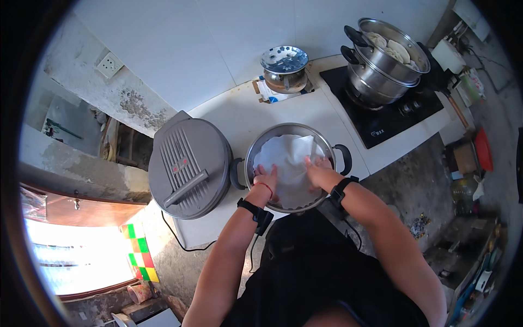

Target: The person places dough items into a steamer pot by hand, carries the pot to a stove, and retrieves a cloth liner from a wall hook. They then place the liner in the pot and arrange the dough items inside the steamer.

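A round metal steamer pot (249,157) with two black handles stands on the white counter before me. A pale steamer liner (286,153) with a wavy edge lies inside it, creased at the upper right. My left hand (266,180) rests on the liner's left part, fingers apart. On the right part lies my right hand (320,171), its fingers partly spread near the pot's inner wall; whether it pinches the liner is unclear. Both wrists wear black bands.
Left of the pot sits a closed grey electric griddle (192,163). Behind is a blue-patterned plate (284,60) on a metal pot (286,81). At the back right, a stacked steamer (380,81) holding dumplings (398,51) stands on a black gas hob (367,131).
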The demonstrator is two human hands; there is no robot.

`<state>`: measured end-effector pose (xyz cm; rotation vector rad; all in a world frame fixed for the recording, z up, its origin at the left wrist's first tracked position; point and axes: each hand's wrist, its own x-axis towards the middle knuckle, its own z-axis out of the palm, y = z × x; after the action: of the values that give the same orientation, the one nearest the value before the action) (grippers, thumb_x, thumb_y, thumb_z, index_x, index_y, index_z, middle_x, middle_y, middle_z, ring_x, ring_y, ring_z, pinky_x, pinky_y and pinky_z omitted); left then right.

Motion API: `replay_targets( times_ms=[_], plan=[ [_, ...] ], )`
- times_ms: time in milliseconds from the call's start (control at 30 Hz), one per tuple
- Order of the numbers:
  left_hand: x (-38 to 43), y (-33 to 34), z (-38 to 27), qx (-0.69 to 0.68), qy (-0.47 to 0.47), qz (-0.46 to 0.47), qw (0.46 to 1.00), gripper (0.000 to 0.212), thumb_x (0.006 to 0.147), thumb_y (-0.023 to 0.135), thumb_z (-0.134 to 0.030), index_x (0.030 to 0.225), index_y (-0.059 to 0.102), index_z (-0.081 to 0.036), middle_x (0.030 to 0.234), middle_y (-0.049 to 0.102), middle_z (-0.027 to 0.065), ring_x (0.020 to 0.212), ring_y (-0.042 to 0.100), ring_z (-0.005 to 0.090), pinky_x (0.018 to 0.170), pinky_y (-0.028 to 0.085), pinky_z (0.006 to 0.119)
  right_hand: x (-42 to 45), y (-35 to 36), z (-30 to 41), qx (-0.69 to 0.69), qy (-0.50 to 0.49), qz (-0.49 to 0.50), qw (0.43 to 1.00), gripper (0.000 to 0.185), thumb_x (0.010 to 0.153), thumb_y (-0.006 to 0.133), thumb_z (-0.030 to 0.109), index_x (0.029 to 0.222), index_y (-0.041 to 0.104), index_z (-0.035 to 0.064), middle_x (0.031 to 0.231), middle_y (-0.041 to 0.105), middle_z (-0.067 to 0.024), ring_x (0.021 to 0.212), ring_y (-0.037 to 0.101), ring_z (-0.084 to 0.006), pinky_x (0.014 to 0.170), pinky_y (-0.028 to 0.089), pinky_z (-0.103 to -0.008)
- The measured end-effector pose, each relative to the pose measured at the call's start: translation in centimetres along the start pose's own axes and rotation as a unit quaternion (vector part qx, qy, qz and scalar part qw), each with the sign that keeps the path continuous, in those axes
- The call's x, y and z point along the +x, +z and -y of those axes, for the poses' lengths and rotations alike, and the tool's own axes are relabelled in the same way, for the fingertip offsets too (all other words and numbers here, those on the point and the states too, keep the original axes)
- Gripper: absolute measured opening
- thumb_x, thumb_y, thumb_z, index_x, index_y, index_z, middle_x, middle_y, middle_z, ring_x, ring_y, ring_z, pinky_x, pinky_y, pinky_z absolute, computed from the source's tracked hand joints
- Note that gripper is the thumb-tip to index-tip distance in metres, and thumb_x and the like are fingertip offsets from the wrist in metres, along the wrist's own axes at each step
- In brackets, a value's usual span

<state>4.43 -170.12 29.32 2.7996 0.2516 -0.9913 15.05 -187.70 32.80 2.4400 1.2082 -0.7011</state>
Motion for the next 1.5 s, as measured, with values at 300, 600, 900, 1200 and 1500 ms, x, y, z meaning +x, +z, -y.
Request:
replay_targets(
  times_ms=[300, 600, 900, 1200, 1500],
  plan=[
    [-1.0, -2.4, -2.5, -0.013, -0.144, -0.009, 0.99, 0.101, 0.06, 0.078, -0.025, 0.14, 0.017, -0.013, 0.14, 0.02, 0.0284, 0.13, 0.024, 0.0406, 0.104, 0.03, 0.041, 3.6, 0.6, -1.0, -0.012, -0.066, 0.084, 0.994, 0.064, 0.073, 0.063, 0.038, 0.127, 0.045, 0.0095, 0.128, 0.046, -0.0156, 0.121, 0.04, -0.0303, 0.104, 0.017, -0.0484],
    [-9.7, -1.6, -1.6, -0.208, -0.025, -0.532, 0.82, 0.047, 0.07, 0.068, -0.013, 0.112, 0.05, 0.001, 0.112, 0.052, 0.0155, 0.106, 0.047, 0.0323, 0.089, 0.041, 0.039, 2.5, 4.7, -3.3, 0.156, -0.134, -0.177, 0.962, 0.038, 0.076, 0.062, 0.037, 0.106, 0.064, 0.0129, 0.113, 0.058, -0.0077, 0.116, 0.046, -0.0282, 0.104, 0.016, -0.0526],
    [-9.3, 0.2, -0.7, -0.367, -0.202, -0.544, 0.727, 0.064, 0.073, 0.064, -0.008, 0.123, 0.028, 0.008, 0.122, 0.032, 0.0277, 0.114, 0.034, 0.0399, 0.097, 0.031, 0.041, -7.2, -0.9, -7.4, 0.224, -0.008, -0.495, 0.839, 0.041, 0.076, 0.066, 0.017, 0.111, 0.05, 0.0041, 0.111, 0.053, -0.0161, 0.107, 0.048, -0.0286, 0.095, 0.033, -0.0424],
    [-6.7, -0.4, -2.3, -0.486, -0.308, -0.54, 0.614, 0.063, 0.065, 0.061, -0.004, 0.119, 0.028, 0.005, 0.116, 0.032, 0.0282, 0.111, 0.028, 0.0369, 0.094, 0.03, 0.039, -6.2, 4.4, -8.2, 0.793, 0.057, -0.193, 0.575, 0.018, 0.084, 0.058, 0.01, 0.098, 0.049, 0.0025, 0.092, 0.054, -0.0081, 0.084, 0.057, -0.0179, 0.07, 0.053, -0.0337],
    [-19.6, -1.5, 0.9, -0.741, -0.016, -0.551, 0.384, 0.04, 0.081, 0.059, -0.006, 0.114, 0.037, 0.0, 0.1, 0.051, 0.0098, 0.083, 0.054, 0.0155, 0.071, 0.046, 0.028, -16.6, -6.6, -3.8, 0.702, -0.086, -0.31, 0.635, 0.016, 0.084, 0.055, 0.003, 0.099, 0.052, 0.0008, 0.087, 0.056, -0.0046, 0.082, 0.057, -0.0128, 0.071, 0.053, -0.0294]
  ],
)
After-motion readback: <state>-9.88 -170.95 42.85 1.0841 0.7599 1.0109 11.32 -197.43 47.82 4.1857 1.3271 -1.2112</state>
